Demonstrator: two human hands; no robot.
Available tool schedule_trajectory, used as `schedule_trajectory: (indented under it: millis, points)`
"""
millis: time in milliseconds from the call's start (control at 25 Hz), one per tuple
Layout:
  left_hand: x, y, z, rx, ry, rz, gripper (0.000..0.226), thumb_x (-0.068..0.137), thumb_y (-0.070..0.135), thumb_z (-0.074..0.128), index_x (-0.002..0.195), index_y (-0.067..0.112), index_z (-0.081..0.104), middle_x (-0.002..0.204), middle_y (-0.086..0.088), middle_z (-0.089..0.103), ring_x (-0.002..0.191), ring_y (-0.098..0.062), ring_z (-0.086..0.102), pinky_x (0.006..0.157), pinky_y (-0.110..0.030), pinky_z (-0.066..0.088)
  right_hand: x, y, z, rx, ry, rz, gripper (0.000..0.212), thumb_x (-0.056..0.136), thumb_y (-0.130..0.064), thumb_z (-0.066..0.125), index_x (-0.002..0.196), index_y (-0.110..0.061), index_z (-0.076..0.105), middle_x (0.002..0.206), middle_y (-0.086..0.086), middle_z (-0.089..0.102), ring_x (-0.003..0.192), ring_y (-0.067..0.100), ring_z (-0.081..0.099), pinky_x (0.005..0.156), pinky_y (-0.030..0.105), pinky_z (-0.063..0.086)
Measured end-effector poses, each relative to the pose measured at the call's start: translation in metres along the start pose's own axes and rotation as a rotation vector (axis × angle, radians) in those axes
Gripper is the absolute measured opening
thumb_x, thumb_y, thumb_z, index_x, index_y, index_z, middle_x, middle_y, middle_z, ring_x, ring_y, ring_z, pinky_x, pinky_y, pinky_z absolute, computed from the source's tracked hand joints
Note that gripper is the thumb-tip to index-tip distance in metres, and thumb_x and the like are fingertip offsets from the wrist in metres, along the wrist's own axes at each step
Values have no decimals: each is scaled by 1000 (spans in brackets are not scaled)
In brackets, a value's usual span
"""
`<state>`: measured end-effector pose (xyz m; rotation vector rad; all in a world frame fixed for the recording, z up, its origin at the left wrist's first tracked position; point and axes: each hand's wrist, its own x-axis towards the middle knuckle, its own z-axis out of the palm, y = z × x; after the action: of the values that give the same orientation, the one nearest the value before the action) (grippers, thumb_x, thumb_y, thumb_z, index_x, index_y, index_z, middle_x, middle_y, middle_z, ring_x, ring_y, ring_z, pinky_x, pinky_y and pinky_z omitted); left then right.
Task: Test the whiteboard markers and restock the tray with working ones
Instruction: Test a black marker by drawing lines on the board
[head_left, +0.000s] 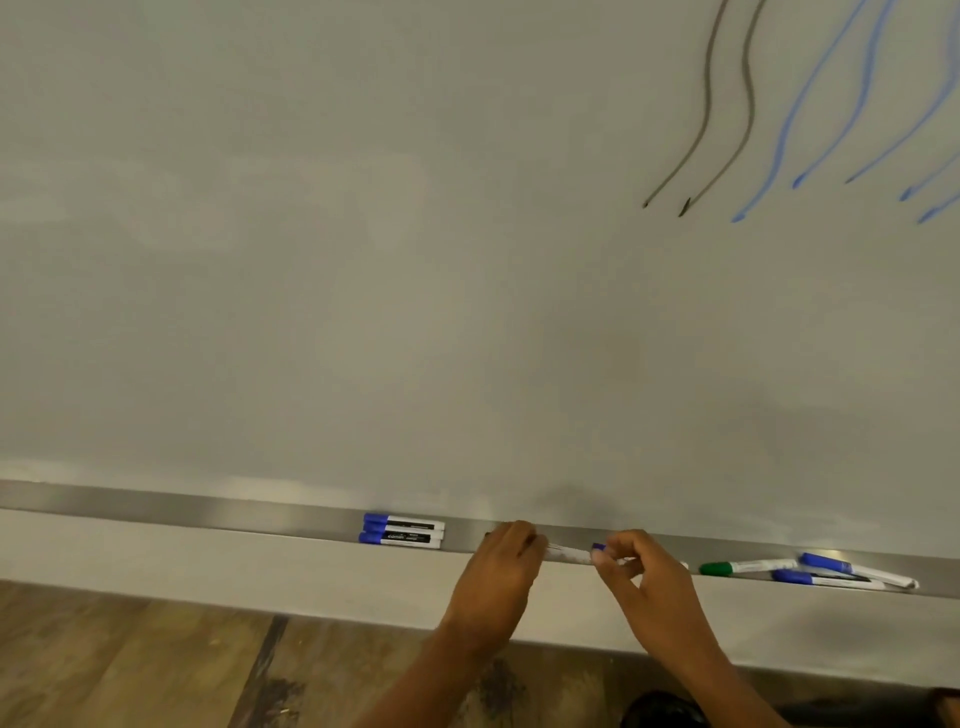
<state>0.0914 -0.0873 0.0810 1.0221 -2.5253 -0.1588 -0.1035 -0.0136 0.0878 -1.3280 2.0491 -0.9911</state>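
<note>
Low in the frame, a metal tray (208, 512) runs along the whiteboard (363, 260), whose upper right corner bears grey and blue test strokes. Three blue-capped markers (402, 530) lie side by side at the tray's centre-left, caps pointing left, while at lower right a green-capped marker (748, 566) lies beside two blue-capped markers (852, 571) that cross loosely. Between the groups, a white marker with a blue cap (571, 554) is held level over the tray.

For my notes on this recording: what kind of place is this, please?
Probably a classroom or meeting room. A large whiteboard with test strokes fills the view, its metal tray holds markers, and both hands, left hand and right hand, hold one marker there.
</note>
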Motion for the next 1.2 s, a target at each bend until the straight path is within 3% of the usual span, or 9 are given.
schedule_trajectory:
  millis: [80,200,320,520,600,720,800,1000,1200]
  points:
    - [-1,-24,14,26,-78,-57,50,60,0,97,105,12,79,101,-5,75,88,-21,74,75,-28,63,5,22,12,-114,-70,65,29,90,-56,57,115,-40,54,122,-9,66,96,7,61,88,22,48]
    - [-1,-55,29,59,-192,-140,42,77,-7,82,116,8,76,109,-11,74,101,-29,71,86,-37,61,12,48,30,-347,-125,109,50,96,-53,53,140,-31,48,145,-4,53,127,17,54,107,33,41]
    - [0,-69,40,114,-269,-179,40,92,-3,69,130,9,70,122,-11,71,115,-30,65,98,-39,55,20,57,40,-483,-181,111,56,99,-55,45,148,-29,39,154,-4,45,138,19,46,114,35,35]
    - [-8,-71,57,84,-330,-218,47,94,-3,67,139,9,65,133,-12,67,125,-31,61,105,-38,51,19,67,53,-670,-311,82,59,102,-53,37,153,-26,29,159,-4,36,143,18,38,119,36,28]
    - [-13,-74,58,50,-321,-249,51,86,-6,75,134,8,68,127,-13,71,119,-31,66,100,-37,56,17,70,55,-708,-346,71,61,101,-54,36,155,-27,26,161,-4,32,146,18,33,120,37,24]
    - [-19,-76,60,54,-335,-217,62,54,-3,100,112,8,80,105,-11,79,95,-27,77,81,-34,65,14,75,58,-729,-385,70,64,102,-53,36,157,-25,20,164,-4,24,149,19,27,122,38,19]
    - [-21,-76,61,79,-319,-195,71,41,0,105,108,7,82,102,-11,80,92,-27,79,78,-34,67,13,77,59,-725,-389,63,65,102,-53,36,157,-24,19,165,-3,23,150,19,26,122,39,19]
    - [-23,-76,65,112,-350,-215,77,33,1,107,106,5,83,103,-13,81,93,-29,80,79,-37,67,14,76,58,-709,-358,29,64,100,-53,40,155,-24,24,162,-2,29,147,19,32,120,39,23]
    - [-23,-80,67,133,-316,-215,73,38,-18,97,107,1,81,103,-17,79,93,-35,79,79,-44,68,10,73,57,-683,-320,-20,61,98,-49,45,151,-23,32,157,0,39,140,19,42,116,39,30]
